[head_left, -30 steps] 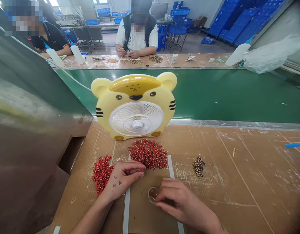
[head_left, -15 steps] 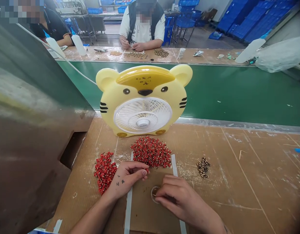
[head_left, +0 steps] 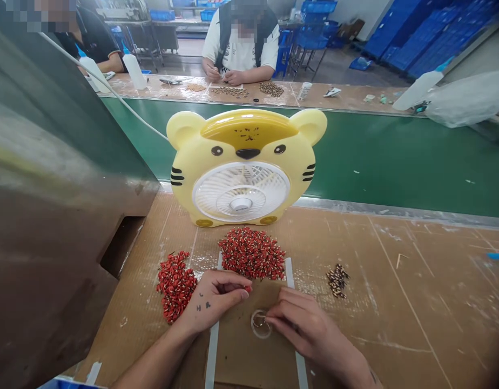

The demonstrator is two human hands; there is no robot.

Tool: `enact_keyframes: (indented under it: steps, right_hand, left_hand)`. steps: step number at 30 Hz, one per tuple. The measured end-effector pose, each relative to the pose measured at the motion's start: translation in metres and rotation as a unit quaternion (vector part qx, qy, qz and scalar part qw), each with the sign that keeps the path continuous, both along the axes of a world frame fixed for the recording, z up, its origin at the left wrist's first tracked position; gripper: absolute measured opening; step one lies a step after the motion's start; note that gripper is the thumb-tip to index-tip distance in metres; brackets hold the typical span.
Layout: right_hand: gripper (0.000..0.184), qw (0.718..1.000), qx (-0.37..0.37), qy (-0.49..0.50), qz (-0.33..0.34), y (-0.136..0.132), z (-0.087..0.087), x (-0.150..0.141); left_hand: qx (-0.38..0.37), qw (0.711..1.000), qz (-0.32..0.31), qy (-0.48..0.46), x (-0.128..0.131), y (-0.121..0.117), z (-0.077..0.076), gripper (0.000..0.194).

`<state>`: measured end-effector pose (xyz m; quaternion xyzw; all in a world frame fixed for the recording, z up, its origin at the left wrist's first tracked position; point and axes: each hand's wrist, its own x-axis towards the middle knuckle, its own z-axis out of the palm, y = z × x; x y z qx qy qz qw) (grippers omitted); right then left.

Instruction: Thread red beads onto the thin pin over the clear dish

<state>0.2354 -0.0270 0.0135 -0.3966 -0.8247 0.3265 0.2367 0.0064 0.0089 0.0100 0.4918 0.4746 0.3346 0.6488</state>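
Note:
My left hand (head_left: 217, 300) is closed in a pinch on a small red piece (head_left: 248, 289), mostly hidden by the fingertips. My right hand (head_left: 308, 324) is closed too, pinching a thin pale stick (head_left: 262, 316) whose end is over a small clear round dish (head_left: 255, 330). That dish rests on a brown cardboard sheet (head_left: 249, 362) with white tape along both sides. Just beyond my hands lies a big heap of small red pieces with pale and dark ends (head_left: 253, 253). Left of my left wrist is a second red heap (head_left: 174, 286).
A yellow animal-faced fan (head_left: 243, 167) stands behind the heaps. Small dark-and-pale pieces (head_left: 337, 281) lie to the right. At the left rises a metal housing (head_left: 71, 216). Across a green partition (head_left: 395, 162), two people sit near white squeeze bottles (head_left: 135, 71).
My right hand has drawn slightly right, uncovering more of the dish and stick. My left hand has shifted a little right and down, still pinching the red piece. The view has tilted slightly.

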Motion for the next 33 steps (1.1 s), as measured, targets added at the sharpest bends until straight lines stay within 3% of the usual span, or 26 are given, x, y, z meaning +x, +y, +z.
enact_keyframes:
  steps: [7, 13, 16, 28, 33]
  right_hand:
    - [0.021, 0.999, -0.019, 0.043, -0.011, 0.003, 0.011, 0.002]
    - [0.019, 0.973, -0.038, 0.168, -0.153, 0.006, 0.018, 0.011]
    - [0.017, 0.959, -0.035, 0.203, -0.193, 0.006, 0.017, 0.007]
    - [0.017, 0.961, -0.023, 0.189, -0.200, 0.009, 0.014, -0.004]
    - [0.022, 0.960, -0.029, 0.163, -0.228, 0.008, 0.011, -0.007]
  left_hand:
    - [0.001, 1.000, -0.009, -0.018, 0.004, -0.001, -0.002, 0.013]
    - [0.020, 1.000, 0.005, -0.013, 0.004, -0.002, -0.005, 0.012]
    - [0.027, 1.000, 0.005, -0.012, 0.004, -0.002, -0.004, 0.013]
    - [-0.011, 0.999, -0.005, -0.040, 0.006, -0.003, -0.001, 0.011]
    - [-0.057, 0.998, 0.021, -0.034, 0.005, -0.003, -0.001, 0.016]
